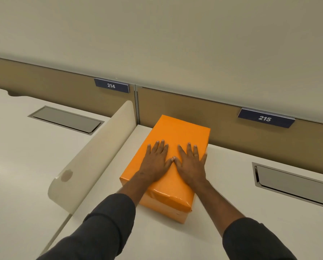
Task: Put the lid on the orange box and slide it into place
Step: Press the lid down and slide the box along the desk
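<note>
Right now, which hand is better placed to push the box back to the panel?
Probably the left hand: it lies flat near the middle of the orange box lid. The right hand is also flat, but its little finger overhangs the right edge. Using both looks steadier.

The orange box [173, 162] is a plain, glossy bright orange all over, lid [177, 136] and base alike, with no print. The surface [232, 184] is off-white, and so is the curved divider [93, 156], which bears one brownish smudge. The back panel [194, 109] is tan. Two number tags [265, 118] are dark navy with white digits. Both sleeves [104, 228] are dark charcoal.
</note>
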The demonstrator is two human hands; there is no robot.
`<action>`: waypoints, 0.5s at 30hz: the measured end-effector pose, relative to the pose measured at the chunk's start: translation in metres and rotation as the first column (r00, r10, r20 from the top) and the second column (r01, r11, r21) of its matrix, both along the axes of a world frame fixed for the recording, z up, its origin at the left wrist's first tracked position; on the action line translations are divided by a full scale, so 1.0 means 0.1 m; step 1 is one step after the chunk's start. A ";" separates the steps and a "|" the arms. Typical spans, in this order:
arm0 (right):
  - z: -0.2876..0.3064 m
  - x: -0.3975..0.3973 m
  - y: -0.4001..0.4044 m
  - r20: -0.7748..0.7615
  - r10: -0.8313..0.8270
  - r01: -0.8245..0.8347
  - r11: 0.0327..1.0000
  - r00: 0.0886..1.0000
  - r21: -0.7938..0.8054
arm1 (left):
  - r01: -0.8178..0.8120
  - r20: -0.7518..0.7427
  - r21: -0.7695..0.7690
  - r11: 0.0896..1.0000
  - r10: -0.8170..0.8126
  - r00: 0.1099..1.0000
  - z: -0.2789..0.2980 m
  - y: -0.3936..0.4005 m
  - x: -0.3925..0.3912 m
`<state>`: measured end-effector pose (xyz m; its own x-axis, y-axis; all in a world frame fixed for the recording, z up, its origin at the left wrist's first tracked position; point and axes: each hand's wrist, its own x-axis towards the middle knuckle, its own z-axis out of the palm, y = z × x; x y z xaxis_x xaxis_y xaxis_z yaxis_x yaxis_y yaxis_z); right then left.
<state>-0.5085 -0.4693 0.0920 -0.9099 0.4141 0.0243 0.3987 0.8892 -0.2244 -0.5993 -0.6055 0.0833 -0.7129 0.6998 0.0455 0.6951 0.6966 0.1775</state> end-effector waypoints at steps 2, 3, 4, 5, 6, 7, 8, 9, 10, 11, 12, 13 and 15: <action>0.00 -0.18 -0.09 0.000 0.008 -0.008 1.000 1.000 0.002 | -0.008 0.004 0.012 1.000 0.008 1.000 0.01 -0.10 -0.16; 0.00 -0.27 -0.14 0.000 0.013 -0.013 1.000 1.000 0.002 | -0.012 0.005 0.015 1.000 0.012 1.000 0.01 -0.15 -0.24; 0.01 -0.36 -0.18 0.000 0.018 -0.018 1.000 1.000 0.001 | -0.015 0.003 0.015 1.000 0.015 1.000 0.01 -0.20 -0.33; 0.01 -0.45 -0.22 -0.002 0.020 -0.020 1.000 1.000 0.000 | -0.017 0.002 0.016 1.000 0.017 1.000 0.01 -0.24 -0.41; 0.01 -0.53 -0.27 -0.004 0.020 -0.020 1.000 1.000 -0.001 | -0.017 0.002 0.018 1.000 0.017 1.000 0.02 -0.29 -0.50; 0.01 -0.62 -0.31 -0.004 0.018 -0.018 1.000 1.000 -0.003 | -0.015 0.002 0.022 1.000 0.015 1.000 0.02 -0.33 -0.59; 0.01 -0.70 -0.35 -0.007 0.016 -0.016 1.000 1.000 -0.003 | -0.014 0.000 0.026 1.000 0.014 1.000 0.03 -0.36 -0.67; 0.00 -0.78 -0.38 -0.010 0.014 -0.014 1.000 1.000 -0.004 | -0.014 -0.003 0.027 1.000 0.014 1.000 0.03 -0.39 -0.75; 0.00 -0.85 -0.40 -0.012 0.016 -0.016 1.000 1.000 -0.005 | -0.016 -0.005 0.027 1.000 0.016 1.000 0.03 -0.42 -0.82; 0.00 -0.92 -0.43 -0.012 0.020 -0.020 1.000 1.000 -0.008 | -0.021 -0.006 0.025 0.999 0.021 1.000 0.03 -0.45 -0.89; 0.00 -0.99 -0.44 -0.012 0.026 -0.026 1.000 1.000 -0.011 | -0.028 -0.008 0.024 0.999 0.028 1.000 0.02 -0.47 -0.95; 0.00 -1.06 -0.45 -0.011 0.033 -0.033 0.999 0.999 -0.012 | -0.035 -0.008 0.024 0.999 0.035 0.999 0.02 -0.49 -1.01; 0.00 -1.17 -0.47 -0.007 0.041 -0.042 0.999 0.999 -0.010 | -0.046 -0.006 0.027 0.999 0.046 0.999 0.01 -0.51 -1.11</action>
<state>-0.6260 -0.5162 0.0922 -0.9261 0.3763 0.0271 0.3599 0.9027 -0.2359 -0.7105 -0.6567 0.0846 -0.7439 0.6648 0.0685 0.6637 0.7230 0.1918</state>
